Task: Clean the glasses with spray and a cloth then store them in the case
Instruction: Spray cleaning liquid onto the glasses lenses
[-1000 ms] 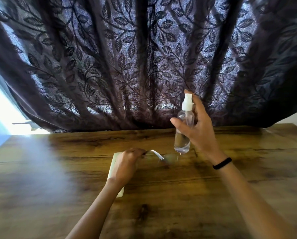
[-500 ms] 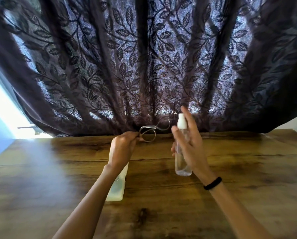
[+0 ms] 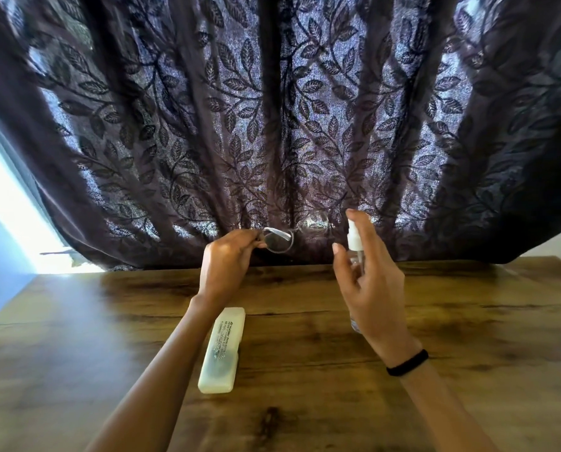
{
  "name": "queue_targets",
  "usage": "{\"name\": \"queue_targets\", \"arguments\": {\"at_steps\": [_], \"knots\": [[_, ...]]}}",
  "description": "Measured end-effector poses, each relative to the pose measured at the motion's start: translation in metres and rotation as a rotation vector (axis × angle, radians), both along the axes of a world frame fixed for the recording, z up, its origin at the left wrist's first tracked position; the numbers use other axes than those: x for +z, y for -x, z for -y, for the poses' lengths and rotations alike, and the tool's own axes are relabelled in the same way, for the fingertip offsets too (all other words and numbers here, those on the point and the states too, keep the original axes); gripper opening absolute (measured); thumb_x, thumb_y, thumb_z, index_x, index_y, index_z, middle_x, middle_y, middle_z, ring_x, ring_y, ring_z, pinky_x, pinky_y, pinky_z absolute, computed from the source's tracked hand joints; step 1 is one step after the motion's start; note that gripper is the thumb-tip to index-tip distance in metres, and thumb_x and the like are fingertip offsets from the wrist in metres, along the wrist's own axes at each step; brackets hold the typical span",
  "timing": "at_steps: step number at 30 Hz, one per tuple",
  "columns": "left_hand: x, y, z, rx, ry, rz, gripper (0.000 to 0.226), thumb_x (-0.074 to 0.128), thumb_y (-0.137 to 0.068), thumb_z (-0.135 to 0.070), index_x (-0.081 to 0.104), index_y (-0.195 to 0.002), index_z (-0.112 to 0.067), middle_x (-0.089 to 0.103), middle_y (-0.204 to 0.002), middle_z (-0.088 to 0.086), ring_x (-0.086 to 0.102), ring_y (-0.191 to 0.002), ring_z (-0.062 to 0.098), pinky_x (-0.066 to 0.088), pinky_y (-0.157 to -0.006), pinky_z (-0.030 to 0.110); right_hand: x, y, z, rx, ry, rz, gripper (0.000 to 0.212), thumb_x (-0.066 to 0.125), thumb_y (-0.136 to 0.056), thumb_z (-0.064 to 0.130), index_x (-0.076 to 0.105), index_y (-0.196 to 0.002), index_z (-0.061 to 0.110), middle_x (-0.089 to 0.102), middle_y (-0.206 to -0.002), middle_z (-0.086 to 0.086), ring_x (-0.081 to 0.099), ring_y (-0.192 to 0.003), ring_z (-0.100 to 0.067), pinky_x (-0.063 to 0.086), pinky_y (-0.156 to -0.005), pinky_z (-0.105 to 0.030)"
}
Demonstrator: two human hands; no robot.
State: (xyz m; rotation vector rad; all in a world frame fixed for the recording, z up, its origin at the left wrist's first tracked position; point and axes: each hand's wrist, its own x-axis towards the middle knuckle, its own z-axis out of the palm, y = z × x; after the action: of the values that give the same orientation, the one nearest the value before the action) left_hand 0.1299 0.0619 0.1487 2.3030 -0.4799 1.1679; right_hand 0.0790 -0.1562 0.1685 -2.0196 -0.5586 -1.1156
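Note:
My left hand (image 3: 228, 259) pinches the thin-framed glasses (image 3: 277, 241) and holds them up in front of the curtain, a lens pointing right. A clear spray bottle (image 3: 354, 246) with a white nozzle stands upright in the grip of my right hand (image 3: 369, 282); the index finger lies on top of the nozzle, which faces the glasses from a short gap away. On the table below my left forearm lies the pale translucent glasses case (image 3: 222, 352), closed. No cloth is in view.
A wooden table (image 3: 468, 337) spreads under both arms. A dark leaf-patterned curtain (image 3: 272, 109) hangs along its far edge. Bright window light shows at the left. A black band circles my right wrist (image 3: 407, 367).
My left hand lifted the glasses from near the tabletop up in front of the curtain. The bottle in my right hand stayed upright and now faces the glasses; the case is now uncovered.

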Motion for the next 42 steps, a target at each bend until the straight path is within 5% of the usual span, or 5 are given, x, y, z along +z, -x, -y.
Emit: {"name": "queue_targets", "arguments": {"at_steps": [6, 14, 22, 33, 42], "knots": [[0.001, 0.003, 0.004, 0.006, -0.027, -0.016, 0.018, 0.071, -0.073, 0.006, 0.071, -0.087, -0.005, 0.072, -0.083, 0.006, 0.065, -0.073, 0.012, 0.042, -0.074, 0.009, -0.001, 0.000, -0.001, -0.035, 0.017, -0.022, 0.042, 0.050, -0.093, 0.019, 0.040, -0.134, 0.017, 0.061, -0.095, 0.000, 0.049, -0.046, -0.009, 0.046, -0.045, -0.020], [0.005, 0.006, 0.004, -0.010, -0.010, 0.007, 0.013, 0.066, -0.075, 0.003, 0.070, -0.085, -0.004, 0.072, -0.081, 0.006, 0.062, -0.073, 0.011, 0.046, -0.068, 0.018, 0.003, -0.002, -0.001, -0.063, 0.017, -0.030, 0.035, 0.048, -0.094, 0.022, 0.043, -0.129, 0.018, 0.054, -0.083, 0.006, 0.043, -0.048, 0.002, 0.039, -0.046, -0.005], [0.004, 0.006, 0.002, -0.012, -0.005, -0.023, 0.011, 0.066, -0.077, 0.002, 0.070, -0.084, -0.005, 0.072, -0.082, 0.006, 0.065, -0.072, 0.016, 0.049, -0.067, 0.024, 0.010, 0.002, 0.001, -0.033, -0.052, 0.093, 0.040, 0.051, -0.092, 0.018, 0.041, -0.130, 0.006, 0.050, -0.118, 0.004, 0.047, -0.067, -0.001, 0.040, -0.056, 0.000], [-0.003, 0.007, 0.001, -0.028, -0.035, -0.037, 0.020, 0.071, -0.074, 0.006, 0.072, -0.092, -0.002, 0.073, -0.089, 0.009, 0.068, -0.078, 0.016, 0.051, -0.075, 0.017, 0.010, -0.022, 0.032, -0.206, 0.095, -0.050, 0.041, 0.050, -0.094, 0.018, 0.040, -0.134, 0.011, 0.061, -0.096, -0.013, 0.056, -0.051, -0.015, 0.048, -0.041, -0.028], [-0.002, 0.007, 0.004, -0.033, -0.046, -0.046, 0.019, 0.070, -0.075, 0.004, 0.071, -0.093, -0.002, 0.073, -0.090, 0.009, 0.068, -0.079, 0.017, 0.050, -0.074, 0.020, -0.004, -0.031, 0.036, -0.235, 0.132, -0.145, 0.035, 0.043, -0.095, 0.021, 0.041, -0.130, 0.016, 0.057, -0.085, -0.009, 0.051, -0.044, -0.014, 0.042, -0.036, -0.026]]}}
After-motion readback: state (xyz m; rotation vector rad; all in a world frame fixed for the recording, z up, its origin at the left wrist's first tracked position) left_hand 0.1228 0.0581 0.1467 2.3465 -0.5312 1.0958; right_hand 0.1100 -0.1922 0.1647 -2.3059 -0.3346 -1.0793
